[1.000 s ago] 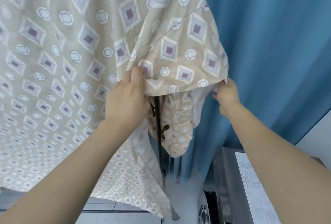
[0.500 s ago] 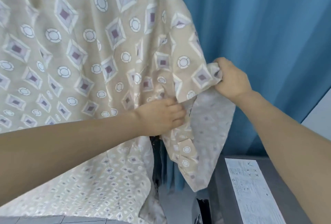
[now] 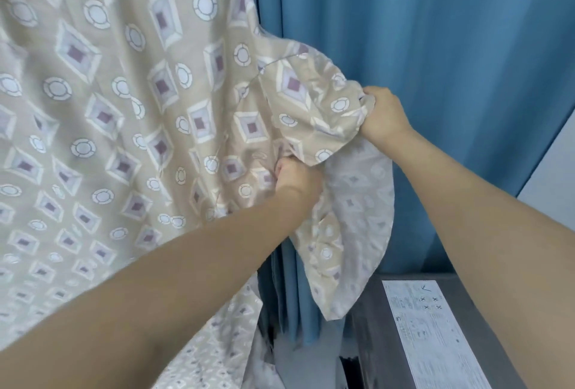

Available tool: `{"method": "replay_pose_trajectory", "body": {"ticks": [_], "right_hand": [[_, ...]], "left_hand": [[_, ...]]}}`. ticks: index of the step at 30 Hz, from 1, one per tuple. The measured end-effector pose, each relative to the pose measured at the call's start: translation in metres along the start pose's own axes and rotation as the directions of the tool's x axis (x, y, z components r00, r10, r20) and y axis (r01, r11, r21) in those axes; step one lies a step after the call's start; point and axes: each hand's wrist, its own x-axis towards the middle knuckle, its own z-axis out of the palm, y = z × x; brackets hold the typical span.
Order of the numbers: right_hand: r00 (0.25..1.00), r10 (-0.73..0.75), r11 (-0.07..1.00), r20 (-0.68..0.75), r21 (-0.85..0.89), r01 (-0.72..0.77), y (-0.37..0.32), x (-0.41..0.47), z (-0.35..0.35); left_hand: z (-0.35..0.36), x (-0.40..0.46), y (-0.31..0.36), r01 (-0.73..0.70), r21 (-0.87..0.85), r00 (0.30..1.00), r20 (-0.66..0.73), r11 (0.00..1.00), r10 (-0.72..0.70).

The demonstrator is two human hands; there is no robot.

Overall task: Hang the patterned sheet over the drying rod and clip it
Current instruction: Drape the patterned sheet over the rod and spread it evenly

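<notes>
Sheet (image 3: 124, 114) draped, hanging downward | left hand (image 3: 295, 180) fingers bunch fabric | right hand (image 3: 382, 117) grips raised corner

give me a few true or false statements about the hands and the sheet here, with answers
1. The right hand grips a bunched edge of the patterned sheet. True.
2. The left hand hangs free of the cloth. False: it is closed on the sheet, below and left of the right hand.
3. A blue curtain hangs behind the sheet. True.
4. A clip is fastened on the sheet. False: no clip is visible.
5. The printed label lies on the floor. False: it is on the grey appliance.
</notes>
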Motion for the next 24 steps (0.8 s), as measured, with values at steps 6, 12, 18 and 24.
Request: {"method": "replay_pose_trajectory", "body": {"ticks": [6,12,18,24], "right_hand": [[0.996,0.091,0.964,0.019,0.249,-0.093,-0.019,0.006,-0.004],[0.991,0.131,0.878,-0.013,0.466,-0.109,-0.039,0.014,-0.019],[0.995,0.101,0.975,-0.013,0.199,-0.096,-0.031,0.017,-0.001],[0.910,0.310,0.796,0.274,-0.599,-0.091,-0.044,-0.001,0.024]], "left_hand": [[-0.005,0.010,0.048,0.049,-0.596,0.974,-0.150,0.802,-0.171],[0.026,-0.019,0.044,-0.029,-0.254,0.968,-0.250,0.967,-0.036],[0.054,-0.052,-0.060,0.028,0.404,0.963,-0.258,0.914,0.084],[0.070,-0.077,-0.137,-0.336,0.270,0.671,-0.604,0.903,0.430]]}}
